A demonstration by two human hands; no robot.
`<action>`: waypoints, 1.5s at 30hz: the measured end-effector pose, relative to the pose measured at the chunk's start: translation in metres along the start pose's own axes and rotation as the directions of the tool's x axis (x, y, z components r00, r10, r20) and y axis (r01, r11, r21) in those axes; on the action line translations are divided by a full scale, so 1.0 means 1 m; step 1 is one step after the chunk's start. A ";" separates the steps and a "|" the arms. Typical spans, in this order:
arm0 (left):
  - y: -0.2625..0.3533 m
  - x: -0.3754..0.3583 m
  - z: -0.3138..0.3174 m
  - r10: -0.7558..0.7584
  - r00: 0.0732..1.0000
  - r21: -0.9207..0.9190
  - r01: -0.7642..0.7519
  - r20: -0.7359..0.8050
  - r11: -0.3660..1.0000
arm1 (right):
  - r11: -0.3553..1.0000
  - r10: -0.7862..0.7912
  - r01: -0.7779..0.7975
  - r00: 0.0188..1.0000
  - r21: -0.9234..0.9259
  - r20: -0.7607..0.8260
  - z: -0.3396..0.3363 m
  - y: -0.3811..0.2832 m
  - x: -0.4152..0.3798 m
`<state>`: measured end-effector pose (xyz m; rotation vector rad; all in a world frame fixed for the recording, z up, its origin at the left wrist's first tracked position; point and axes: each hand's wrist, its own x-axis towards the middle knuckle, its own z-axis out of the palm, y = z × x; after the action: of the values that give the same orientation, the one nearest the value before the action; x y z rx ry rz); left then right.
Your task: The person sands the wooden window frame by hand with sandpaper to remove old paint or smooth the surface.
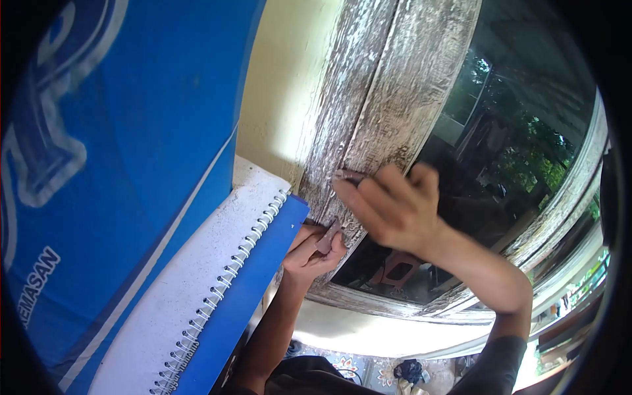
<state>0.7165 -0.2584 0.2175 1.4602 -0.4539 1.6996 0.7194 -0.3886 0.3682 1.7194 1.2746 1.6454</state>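
A weathered wooden window frame [401, 99], its pale paint worn down to dark grain, runs up from the middle of the view. My right hand [395, 207] is closed, with a small folded piece of sandpaper [349, 175] pinched at its fingertips against the wood. Lower down, my left hand [315, 257] is closed around another brownish-grey piece of sandpaper [328, 240], beside the frame's lower part. Part of the left hand is hidden behind a blue notebook cover [263, 263].
A large blue printed panel [158, 99] fills the left side. The spiral-bound notebook's speckled white page [191, 263] lies close to my left forearm. Dark window glass [526, 131] reflects trees at the right. A pale wall [283, 79] borders the frame.
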 end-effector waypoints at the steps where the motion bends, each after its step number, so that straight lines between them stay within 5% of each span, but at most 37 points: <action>1: 0.000 -0.001 0.000 -0.017 1.000 0.003 0.017 0.018 1.000 | 0.971 0.145 -0.125 0.986 -0.206 0.085 -0.003 0.014 0.013; 2: 0.000 -0.003 0.001 -0.012 1.000 -0.005 0.012 0.010 1.000 | 0.887 0.297 -0.220 0.945 -0.407 0.137 -0.007 0.032 0.029; 4: 0.001 -0.006 0.000 -0.058 0.998 0.037 0.058 0.022 0.998 | 0.919 0.223 -0.315 0.912 -0.238 -0.345 -0.010 0.097 0.060; 6: 0.000 -0.009 0.000 -0.069 0.997 0.045 0.067 0.032 0.997 | 0.950 0.221 -0.291 0.885 -0.116 -0.410 -0.004 0.108 0.068; 8: -0.002 -0.008 0.001 -0.069 0.998 0.030 0.069 0.009 0.997 | 0.977 0.151 -0.139 0.986 -0.164 0.066 -0.015 0.051 0.051; 10: 0.000 -0.009 -0.001 -0.079 0.997 0.007 0.079 0.024 0.997 | 0.987 -0.106 0.103 0.994 0.121 0.016 -0.013 0.012 0.030; 12: -0.001 -0.004 0.000 -0.078 0.996 -0.003 0.078 0.037 0.997 | 0.997 0.041 -0.025 0.976 -0.079 0.212 -0.013 0.054 0.044; 13: -0.001 -0.002 0.001 -0.073 0.997 -0.009 0.073 0.021 0.997 | 0.874 0.289 -0.224 0.953 -0.430 0.093 -0.017 0.085 0.069; 14: 0.001 -0.004 0.001 -0.081 0.997 -0.014 0.081 0.017 0.997 | 0.924 0.159 -0.239 0.950 -0.297 -0.270 -0.017 0.134 0.084; 15: 0.000 -0.008 0.000 -0.113 0.993 0.013 0.112 0.028 0.994 | 0.944 0.163 -0.264 0.895 -0.197 -0.415 -0.023 0.167 0.105; 16: 0.002 -0.008 -0.001 -0.113 0.993 0.015 0.112 0.032 0.994 | 0.886 0.304 -0.402 0.880 -0.230 -0.366 -0.021 0.180 0.116; 19: 0.002 -0.002 -0.001 -0.122 0.991 -0.005 0.123 0.044 0.992 | 0.968 0.052 -0.101 0.976 -0.228 -0.210 -0.014 0.124 0.090; 20: 0.002 -0.003 -0.001 -0.120 0.992 -0.017 0.121 0.038 0.993 | 0.949 0.058 -0.040 0.997 -0.312 0.051 -0.012 0.083 0.073; 21: 0.002 -0.003 -0.001 -0.114 0.993 -0.028 0.115 0.029 0.993 | 0.990 -0.127 0.127 0.992 0.053 -0.012 -0.002 0.063 0.042; 22: 0.002 -0.003 -0.001 -0.111 0.994 -0.028 0.112 0.023 0.993 | 0.990 -0.132 0.132 0.991 0.050 -0.016 -0.008 0.066 0.047; 24: 0.002 -0.002 -0.001 -0.090 0.996 -0.031 0.090 0.012 0.995 | 0.975 0.048 0.008 0.968 -0.221 0.246 -0.025 0.084 0.066; 25: 0.001 -0.004 0.000 -0.095 0.995 -0.033 0.095 0.019 0.995 | 0.944 -0.028 -0.030 0.985 -0.329 -0.170 -0.016 0.128 0.073; 26: 0.000 -0.007 -0.001 -0.110 0.993 -0.037 0.111 0.033 0.993 | 0.980 -0.002 -0.069 0.934 -0.184 -0.358 -0.022 0.154 0.092; 28: 0.000 -0.007 -0.001 -0.122 0.991 -0.044 0.124 0.047 0.991 | 0.988 0.146 -0.152 0.921 0.011 -0.360 -0.020 0.165 0.100; 30: 0.000 -0.004 -0.001 -0.099 0.995 -0.032 0.099 0.022 0.995 | 0.993 0.081 -0.093 0.985 -0.072 -0.151 -0.023 0.123 0.068; 31: 0.002 -0.005 -0.001 -0.116 0.993 -0.036 0.117 0.028 0.992 | 0.999 0.022 -0.019 0.996 -0.042 0.082 -0.022 0.093 0.049; 34: 0.000 -0.005 -0.003 -0.119 0.992 -0.044 0.120 0.030 0.992 | 0.985 -0.111 0.111 0.994 0.131 -0.006 -0.018 0.058 0.009; 36: 0.000 -0.005 -0.001 -0.103 0.994 -0.035 0.103 0.027 0.994 | 0.951 0.235 -0.090 0.831 -0.295 0.504 -0.048 0.084 0.069; 37: -0.001 -0.006 -0.001 -0.103 0.994 -0.042 0.104 0.036 0.994 | 0.984 -0.001 -0.027 0.987 -0.175 -0.158 -0.029 0.129 0.062; 38: -0.003 -0.008 -0.001 -0.098 0.994 -0.032 0.099 0.040 0.995 | 0.990 -0.026 -0.019 0.950 -0.142 -0.311 -0.026 0.154 0.080; 40: -0.003 -0.009 -0.002 -0.094 0.995 -0.026 0.095 0.047 0.995 | 0.999 0.010 -0.028 0.915 -0.041 -0.402 -0.016 0.158 0.085; 42: -0.002 -0.008 -0.003 -0.101 0.995 -0.042 0.102 0.029 0.994 | 0.970 0.034 -0.057 0.994 -0.238 -0.101 -0.026 0.109 0.059; 43: -0.001 -0.010 -0.004 -0.108 0.994 -0.043 0.109 0.022 0.993 | 0.992 -0.017 0.020 0.999 -0.123 0.028 -0.025 0.086 0.043; 45: -0.001 -0.008 -0.003 -0.134 0.990 -0.063 0.136 0.033 0.989 | 0.995 -0.103 0.103 0.995 -0.005 -0.018 -0.020 0.073 0.025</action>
<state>0.7150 -0.2582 0.2085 1.4368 -0.4128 1.5452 0.7199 -0.4086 0.4457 1.6120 1.3441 1.6066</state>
